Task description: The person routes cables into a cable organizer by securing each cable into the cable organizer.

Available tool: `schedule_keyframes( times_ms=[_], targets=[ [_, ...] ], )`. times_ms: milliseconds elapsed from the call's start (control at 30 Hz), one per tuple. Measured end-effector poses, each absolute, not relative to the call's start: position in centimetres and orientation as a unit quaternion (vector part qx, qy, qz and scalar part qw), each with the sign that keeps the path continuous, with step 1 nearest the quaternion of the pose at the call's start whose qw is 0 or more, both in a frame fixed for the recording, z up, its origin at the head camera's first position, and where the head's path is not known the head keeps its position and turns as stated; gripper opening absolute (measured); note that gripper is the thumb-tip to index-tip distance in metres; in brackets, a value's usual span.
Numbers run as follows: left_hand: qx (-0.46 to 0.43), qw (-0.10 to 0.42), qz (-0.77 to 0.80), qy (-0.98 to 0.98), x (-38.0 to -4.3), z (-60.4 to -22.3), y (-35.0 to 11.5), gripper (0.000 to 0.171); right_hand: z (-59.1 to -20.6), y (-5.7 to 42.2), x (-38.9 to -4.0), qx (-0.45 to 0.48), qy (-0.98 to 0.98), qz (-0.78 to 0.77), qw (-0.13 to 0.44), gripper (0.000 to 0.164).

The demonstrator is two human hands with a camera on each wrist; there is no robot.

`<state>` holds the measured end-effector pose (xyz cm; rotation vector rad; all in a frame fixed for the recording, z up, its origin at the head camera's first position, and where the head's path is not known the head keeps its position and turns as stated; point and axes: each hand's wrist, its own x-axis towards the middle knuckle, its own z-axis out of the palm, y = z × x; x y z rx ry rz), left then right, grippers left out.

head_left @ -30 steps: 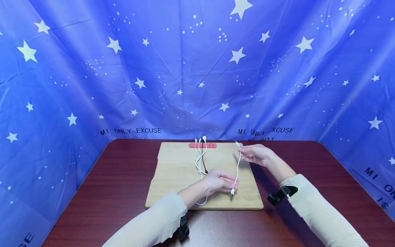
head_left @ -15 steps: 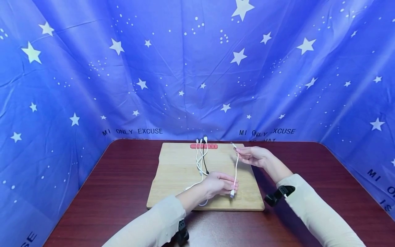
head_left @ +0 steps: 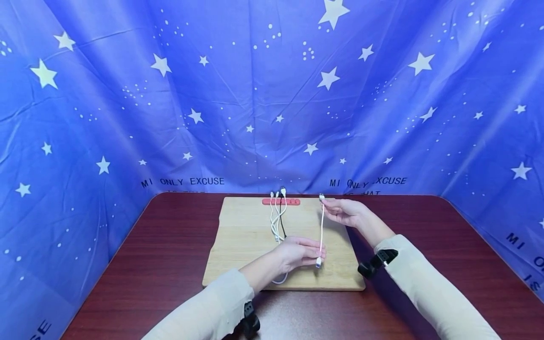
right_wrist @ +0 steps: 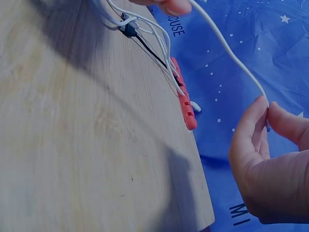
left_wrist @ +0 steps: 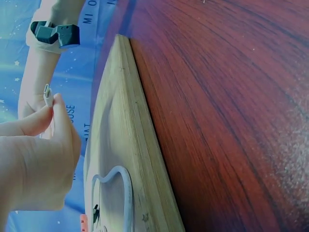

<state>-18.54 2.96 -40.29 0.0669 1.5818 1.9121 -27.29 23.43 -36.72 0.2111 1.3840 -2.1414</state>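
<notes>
A short white USB cable is stretched between the two hands above the right part of a wooden board. My left hand pinches it just behind the near plug, whose metal end pokes past the fingertips in the left wrist view. At the cable's far end, my right hand pinches it between thumb and fingers right behind the other plug. To the left, a red cable clip strip lies along the board's far edge, with several white cables and a black cable set in it.
The board lies on a dark red-brown wooden table. One white cable loop rests on the board below the left forearm. A blue star-print curtain surrounds the table behind and at both sides.
My right hand has shifted slightly left, and the far plug has turned from tilted to nearly upright. The held cable now runs straighter. My left hand has barely moved.
</notes>
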Motion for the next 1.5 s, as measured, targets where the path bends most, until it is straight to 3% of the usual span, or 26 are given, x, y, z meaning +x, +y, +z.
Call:
schedule_keyframes(
  times_ms=[233, 1033, 1500],
  targets=[
    [0.001, 0.295, 0.746, 0.597, -18.9, -39.8, 2.7, 0.03, -36.6, 22.7, -28.4, 0.091, 0.513, -0.804, 0.287, 0.026],
    [-0.038, 0.285, 0.72, 0.631, -20.2, -39.6, 1.0, 0.029, -37.3, 20.4, -31.4, 0.081, 0.557, -0.769, 0.304, 0.026],
    [-0.081, 0.217, 0.731, 0.642, -20.8, -40.4, 0.5, 0.028, -38.8, 19.3, -33.0, 0.1, 0.554, -0.775, 0.286, 0.032]
  ],
)
